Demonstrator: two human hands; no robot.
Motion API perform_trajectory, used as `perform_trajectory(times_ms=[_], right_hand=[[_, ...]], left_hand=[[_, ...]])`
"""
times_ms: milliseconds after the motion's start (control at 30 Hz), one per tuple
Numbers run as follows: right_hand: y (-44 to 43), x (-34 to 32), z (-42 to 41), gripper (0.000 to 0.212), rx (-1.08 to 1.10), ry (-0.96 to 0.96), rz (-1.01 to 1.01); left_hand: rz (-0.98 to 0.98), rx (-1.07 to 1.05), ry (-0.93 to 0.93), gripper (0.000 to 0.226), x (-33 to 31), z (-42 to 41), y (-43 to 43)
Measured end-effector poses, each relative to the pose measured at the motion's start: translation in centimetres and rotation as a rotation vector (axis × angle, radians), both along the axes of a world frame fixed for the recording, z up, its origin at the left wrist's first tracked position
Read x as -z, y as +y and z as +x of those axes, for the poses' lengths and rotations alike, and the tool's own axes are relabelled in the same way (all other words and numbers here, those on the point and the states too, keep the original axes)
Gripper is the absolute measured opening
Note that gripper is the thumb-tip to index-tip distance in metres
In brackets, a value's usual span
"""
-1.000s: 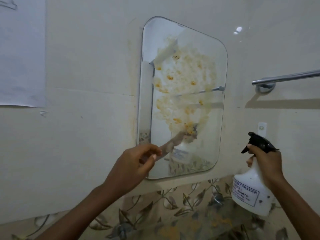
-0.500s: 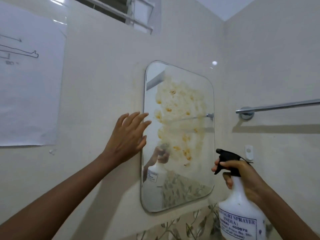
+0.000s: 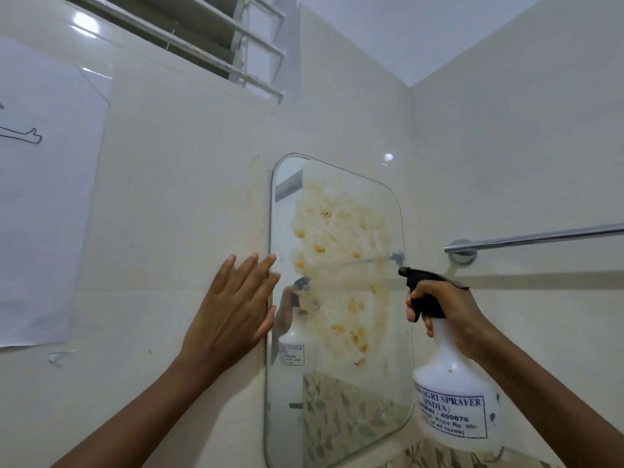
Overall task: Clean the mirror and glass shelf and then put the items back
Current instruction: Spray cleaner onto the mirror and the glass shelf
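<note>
The mirror hangs on the cream tiled wall, a tall pane with rounded corners, and its middle is smeared with a pale, crusty film dotted with orange-yellow spots. The person's left hand lies flat against the wall at the mirror's left edge, fingers spread and straight, gripping nothing, with the fingertips just overlapping the glass rim. The right hand is wrapped tight around the neck of a white spray bottle, fingers curled on the black trigger head, whose nozzle points left toward the dirty glass from just beside the mirror's right edge. The bottle carries a blue-printed label, and its reflection shows in the lower left of the mirror. A chrome towel bar runs along the right-hand wall above the bottle. A sheet of paper with a line drawing is stuck to the wall well left of the mirror, and a louvred window sits high above.
</note>
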State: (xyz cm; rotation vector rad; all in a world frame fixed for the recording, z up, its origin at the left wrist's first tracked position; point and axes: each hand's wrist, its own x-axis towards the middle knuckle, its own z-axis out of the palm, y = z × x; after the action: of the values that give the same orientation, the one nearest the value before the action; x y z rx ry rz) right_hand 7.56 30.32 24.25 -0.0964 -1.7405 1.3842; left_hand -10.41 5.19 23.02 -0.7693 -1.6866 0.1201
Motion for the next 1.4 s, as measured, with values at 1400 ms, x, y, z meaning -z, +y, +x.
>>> perform_trajectory(times_ms=[1400], right_hand=[[8.4,2.9,2.2,0.02,0.136,-0.16,-0.023]], left_hand=[[0.003,0.016,-0.014,0.059,0.1,0.2,0.1]])
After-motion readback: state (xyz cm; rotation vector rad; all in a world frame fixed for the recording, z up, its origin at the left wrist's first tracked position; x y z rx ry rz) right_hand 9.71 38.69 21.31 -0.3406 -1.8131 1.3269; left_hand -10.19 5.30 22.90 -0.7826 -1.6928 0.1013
